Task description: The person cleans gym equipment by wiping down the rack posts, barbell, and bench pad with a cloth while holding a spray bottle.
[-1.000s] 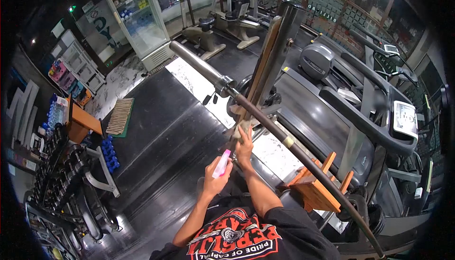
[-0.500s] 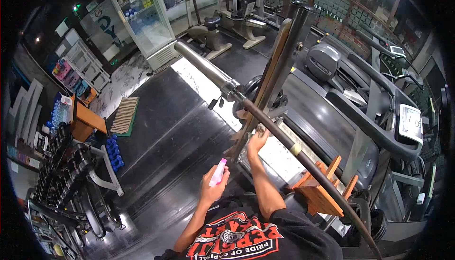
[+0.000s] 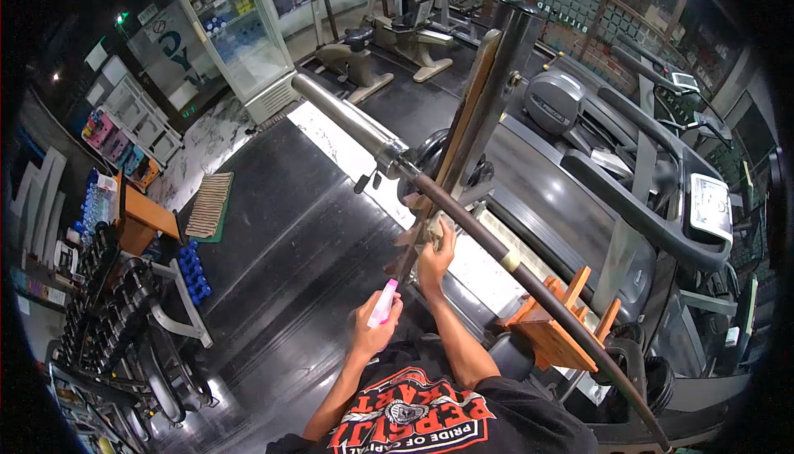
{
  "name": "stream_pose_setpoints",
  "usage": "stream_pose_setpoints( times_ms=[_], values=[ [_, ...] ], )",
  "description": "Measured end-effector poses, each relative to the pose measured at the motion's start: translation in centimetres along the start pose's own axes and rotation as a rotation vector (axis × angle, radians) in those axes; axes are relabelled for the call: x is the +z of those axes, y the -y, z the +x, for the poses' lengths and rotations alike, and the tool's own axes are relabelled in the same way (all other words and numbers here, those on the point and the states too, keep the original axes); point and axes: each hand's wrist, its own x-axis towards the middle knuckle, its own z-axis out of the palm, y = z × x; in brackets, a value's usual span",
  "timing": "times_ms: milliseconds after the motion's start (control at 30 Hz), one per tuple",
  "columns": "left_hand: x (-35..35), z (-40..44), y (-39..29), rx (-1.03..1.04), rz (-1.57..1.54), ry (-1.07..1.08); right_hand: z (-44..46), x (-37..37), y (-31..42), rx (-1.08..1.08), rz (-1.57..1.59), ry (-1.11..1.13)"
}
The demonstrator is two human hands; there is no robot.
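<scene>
My left hand [image 3: 377, 322] is closed round a small bottle [image 3: 383, 303] with a pink top, held low in front of my shirt. Further right and higher, my right hand [image 3: 435, 257] has its fingers bent round a greyish cloth [image 3: 436, 227], pressed against the rack's upright [image 3: 475, 123]. Just above that hand a long barbell [image 3: 463, 218] crosses the upright at a slant, its thick metal sleeve [image 3: 347, 119] pointing to the upper left.
A wooden stand [image 3: 550, 334] is under the barbell on the right. Treadmills [image 3: 571, 198] fill the right side, exercise bikes [image 3: 356, 61] and a glass-door fridge [image 3: 240, 40] the back. Dumbbells on a rack [image 3: 178, 301] and a striped mat [image 3: 210, 206] are at the left.
My right hand with the cloth has moved about on the upright, lower and to the right, then slightly back up. My left hand still holds the bottle, a little lower than before.
</scene>
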Motion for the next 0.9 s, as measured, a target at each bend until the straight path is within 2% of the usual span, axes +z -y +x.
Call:
stream_pose_setpoints(
  times_ms=[67,167,200,367,567,633,667,700,800,867,900],
  values=[
    [0.3,-0.2,-0.2,-0.003,-0.054,0.017,1.1,-0.6,3.6,-0.204,0.032,0.074],
    [0.1,-0.5,-0.4,0.062,-0.002,0.009,0.8,0.2,3.9,-0.310,-0.045,0.100],
    [0.0,-0.7,-0.5,0.062,-0.002,0.006,0.0,0.6,2.1,-0.250,-0.096,0.123],
    [-0.1,-0.8,-0.4,0.022,0.003,0.007,-2.1,1.0,-1.4,-0.259,-0.118,0.174],
    [0.7,-0.7,-0.5,0.172,0.014,0.047,-0.9,0.1,1.3,-0.057,-0.048,0.179],
    [0.9,-1.0,-1.2,0.151,-0.009,0.071,-0.3,-0.5,4.0,-0.091,0.098,0.110],
    [1.0,-1.0,-1.4,0.127,-0.031,0.091,0.0,0.2,4.6,-0.212,0.142,0.031],
    [1.1,-1.1,-1.2,0.130,-0.030,0.094,0.1,0.2,5.4,-0.283,0.093,0.053],
    [1.0,-1.4,-0.6,0.154,0.005,0.115,0.1,0.3,6.8,-0.184,0.183,0.167],
    [1.0,-1.5,-0.5,0.087,-0.046,0.109,0.2,0.9,6.1,-0.408,-0.071,0.125],
    [1.0,-1.6,-0.3,0.088,-0.044,0.108,0.2,1.2,6.0,-0.407,-0.069,0.125]
  ],
)
